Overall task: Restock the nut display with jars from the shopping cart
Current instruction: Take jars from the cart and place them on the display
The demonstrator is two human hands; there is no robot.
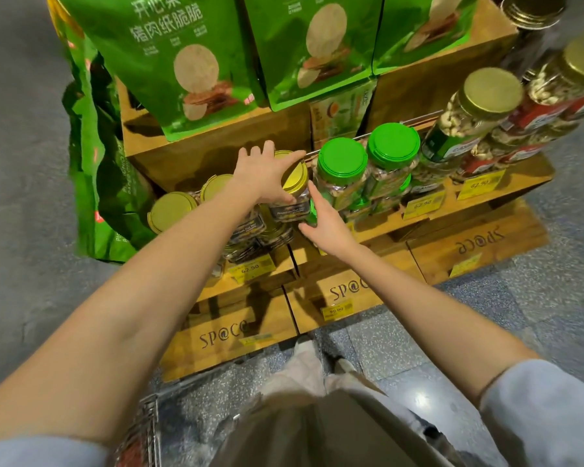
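A clear nut jar with a gold lid [295, 178] and a dark label stands on top of other gold-lidded jars [172, 212] on the wooden display shelf [378, 230]. My left hand [262, 178] grips this jar from above, fingers curled over the lid's far rim and thumb on its front. My right hand [321, 219] reaches in from the right, with straight fingers touching the jar's lower side. A corner of the wire shopping cart [142, 423] shows at the bottom left.
Green-lidded jars [343, 158] stand just right of the held jar, and gold-lidded cashew jars [486, 92] lie stacked further right. Green snack bags [182, 62] hang above on wooden crates. Yellow price tags [252, 266] line the shelf fronts. My shoes [305, 348] stand close to the bottom crates.
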